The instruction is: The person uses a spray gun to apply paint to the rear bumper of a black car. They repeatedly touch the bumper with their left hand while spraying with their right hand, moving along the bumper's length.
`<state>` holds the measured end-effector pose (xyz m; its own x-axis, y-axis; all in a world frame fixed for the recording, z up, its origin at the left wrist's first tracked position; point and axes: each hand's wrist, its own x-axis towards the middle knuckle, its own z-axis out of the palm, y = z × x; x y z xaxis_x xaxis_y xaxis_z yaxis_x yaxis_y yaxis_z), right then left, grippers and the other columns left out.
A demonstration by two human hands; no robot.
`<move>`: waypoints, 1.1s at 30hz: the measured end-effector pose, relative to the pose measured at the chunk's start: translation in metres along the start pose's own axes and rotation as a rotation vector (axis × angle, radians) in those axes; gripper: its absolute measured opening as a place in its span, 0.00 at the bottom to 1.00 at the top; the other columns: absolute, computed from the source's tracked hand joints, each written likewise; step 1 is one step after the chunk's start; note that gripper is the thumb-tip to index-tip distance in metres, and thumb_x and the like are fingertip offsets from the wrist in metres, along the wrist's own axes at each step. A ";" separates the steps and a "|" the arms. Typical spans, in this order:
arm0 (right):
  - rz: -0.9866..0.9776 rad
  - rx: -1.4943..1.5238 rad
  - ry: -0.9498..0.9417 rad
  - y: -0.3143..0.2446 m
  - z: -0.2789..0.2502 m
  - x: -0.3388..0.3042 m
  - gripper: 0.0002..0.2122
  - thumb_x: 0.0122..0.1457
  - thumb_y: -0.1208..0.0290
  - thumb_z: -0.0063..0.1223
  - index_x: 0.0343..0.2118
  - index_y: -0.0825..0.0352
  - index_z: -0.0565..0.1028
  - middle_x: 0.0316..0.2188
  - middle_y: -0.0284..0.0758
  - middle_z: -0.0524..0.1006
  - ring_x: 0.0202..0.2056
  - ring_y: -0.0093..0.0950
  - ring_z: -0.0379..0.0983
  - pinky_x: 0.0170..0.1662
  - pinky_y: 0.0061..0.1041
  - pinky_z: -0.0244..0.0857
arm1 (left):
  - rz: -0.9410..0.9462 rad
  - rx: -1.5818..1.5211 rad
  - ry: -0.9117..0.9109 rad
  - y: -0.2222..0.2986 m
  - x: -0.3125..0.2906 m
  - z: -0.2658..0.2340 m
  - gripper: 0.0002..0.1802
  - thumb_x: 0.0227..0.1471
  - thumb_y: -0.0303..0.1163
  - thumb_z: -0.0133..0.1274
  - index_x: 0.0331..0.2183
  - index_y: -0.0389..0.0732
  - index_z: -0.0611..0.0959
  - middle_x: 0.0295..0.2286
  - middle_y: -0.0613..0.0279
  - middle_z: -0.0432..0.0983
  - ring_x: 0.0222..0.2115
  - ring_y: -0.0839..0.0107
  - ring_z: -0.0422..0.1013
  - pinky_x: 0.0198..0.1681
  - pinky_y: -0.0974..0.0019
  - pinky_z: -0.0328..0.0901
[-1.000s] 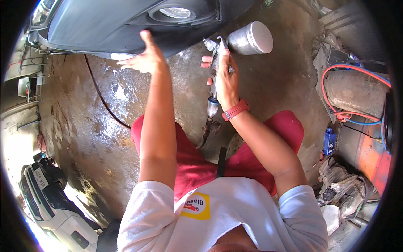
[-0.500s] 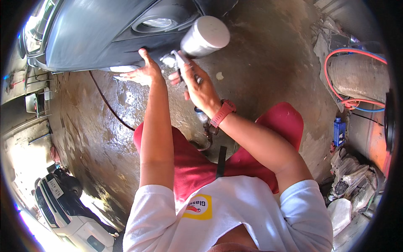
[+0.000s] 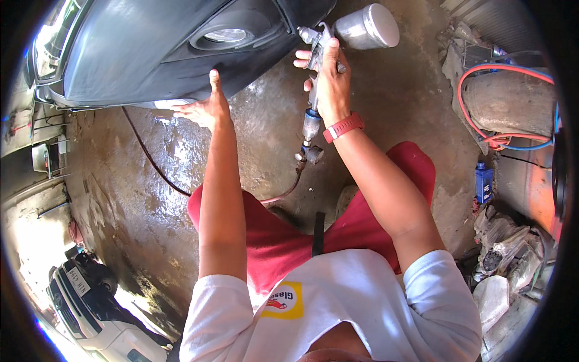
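Note:
My right hand (image 3: 332,81) is wrapped round the grip of a metal spray gun (image 3: 319,48), whose round silver paint cup (image 3: 369,29) tilts to the right. The nozzle points left at the corner of a dark grey car bumper (image 3: 136,54), a short gap away. Below the grip hang a small filter (image 3: 311,124) and a fitting leading into the air hose (image 3: 289,190). My left hand (image 3: 207,108) is empty, thumb raised and fingers stretched out, by the bumper's lower edge. Whether it touches the bumper I cannot tell.
The concrete floor (image 3: 120,199) looks wet and shiny at left. On the right stand a grey cylinder (image 3: 509,105) with a red hose (image 3: 461,99) over it, a blue bottle (image 3: 484,182) and a crumpled heap (image 3: 509,247). A white vehicle (image 3: 90,314) is at lower left.
My right hand has carried the spray gun right and farther away, from near my left hand to beyond the bumper's corner. The left hand has barely moved.

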<state>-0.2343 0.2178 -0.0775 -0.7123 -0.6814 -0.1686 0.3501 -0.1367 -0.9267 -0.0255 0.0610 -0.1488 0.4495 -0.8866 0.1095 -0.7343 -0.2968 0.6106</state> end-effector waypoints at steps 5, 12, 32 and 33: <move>-0.168 0.052 -0.091 -0.032 0.016 -0.013 0.37 0.74 0.33 0.32 0.60 0.68 0.72 0.45 0.47 0.86 0.42 0.33 0.85 0.24 0.23 0.72 | 0.051 -0.079 0.021 -0.001 0.005 -0.009 0.97 0.31 0.86 0.64 0.72 0.23 0.33 0.74 0.28 0.29 0.76 0.39 0.34 0.76 0.43 0.48; -0.293 0.175 -0.246 -0.056 0.031 -0.026 0.29 0.77 0.41 0.37 0.61 0.63 0.72 0.45 0.41 0.86 0.41 0.26 0.85 0.26 0.18 0.70 | 0.045 -0.170 -0.022 0.002 0.007 -0.020 0.96 0.32 0.86 0.64 0.72 0.24 0.32 0.74 0.30 0.28 0.76 0.41 0.27 0.79 0.45 0.39; 0.088 -0.019 -0.020 0.041 0.005 0.012 0.32 0.75 0.37 0.38 0.57 0.64 0.76 0.41 0.45 0.86 0.37 0.29 0.86 0.20 0.21 0.71 | 0.248 -0.051 0.091 0.000 0.003 -0.031 0.93 0.34 0.82 0.67 0.74 0.33 0.30 0.73 0.24 0.27 0.76 0.36 0.35 0.76 0.37 0.44; 0.080 -0.027 -0.026 0.043 0.007 0.012 0.31 0.75 0.37 0.38 0.57 0.64 0.76 0.41 0.44 0.86 0.37 0.29 0.86 0.20 0.21 0.71 | 0.268 -0.040 0.106 -0.001 0.003 -0.031 0.93 0.35 0.82 0.67 0.74 0.33 0.31 0.73 0.24 0.27 0.75 0.36 0.35 0.76 0.37 0.44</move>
<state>-0.2233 0.1987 -0.1171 -0.6665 -0.7078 -0.2340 0.3885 -0.0619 -0.9194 -0.0082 0.0697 -0.1246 0.2940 -0.8890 0.3510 -0.8145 -0.0409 0.5788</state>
